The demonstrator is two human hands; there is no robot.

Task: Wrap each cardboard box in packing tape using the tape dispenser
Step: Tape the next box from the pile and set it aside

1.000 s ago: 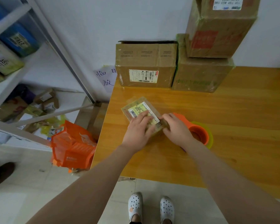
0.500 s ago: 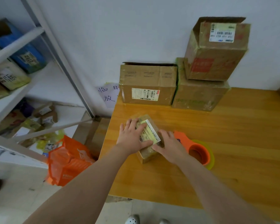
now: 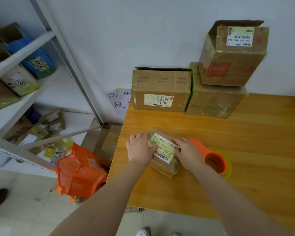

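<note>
The step in hand looked like smoothing tape down on the box (image 3: 163, 156), a small, flat cardboard block under glossy, wrinkled film with a white and yellow paper label (image 3: 163, 149) on top. It lay near the table's (image 3: 245, 150) left edge, skewed to that edge. The left hand (image 3: 140, 149) lay on the box's left side, fingers (image 3: 141, 136) fairly straight and pressing, thumb on the label. The right hand (image 3: 187, 150) held the right side, fingers bent over the edge. The dispenser (image 3: 213, 160), orange hard plastic with a round core and a yellowish roll, lay unheld just right of that hand. Next, I judged, the right hand had to let go and take it up. Three big boxes (image 3: 162, 92), taped, stood along the far edge.
</note>
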